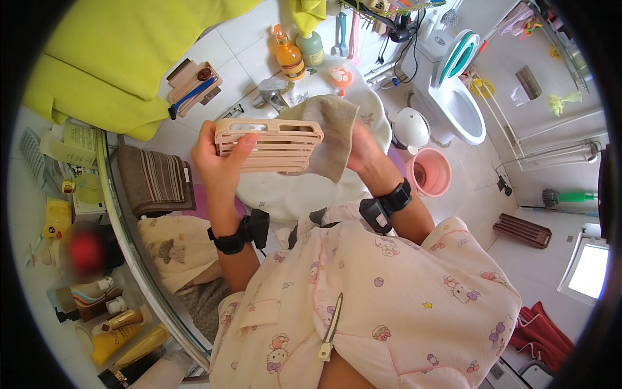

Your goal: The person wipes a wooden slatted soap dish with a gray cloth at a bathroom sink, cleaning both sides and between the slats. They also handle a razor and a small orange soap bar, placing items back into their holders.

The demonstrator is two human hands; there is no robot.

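Observation:
My left hand [218, 158] grips a beige plastic slotted rack [274, 154] by its left end, thumb across the front slats. In my right hand [365, 147] is a grey-beige cloth [333, 131], which hangs behind and beside the rack's right end. The rack hides part of the cloth, so whether they touch there I cannot tell. Both are above a white washbasin [272, 194] with a wavy rim. A chrome faucet [276, 95] stands at the basin's back, beyond the rack.
An orange pump bottle [290, 56] and a green pump bottle [311, 48] stand behind the basin. A wall holder [187, 80] carries a blue razor [194, 97]. At left is a glass shelf [141, 272] with several toiletries. To the right are a pink bucket [442, 167] and a toilet [449, 97].

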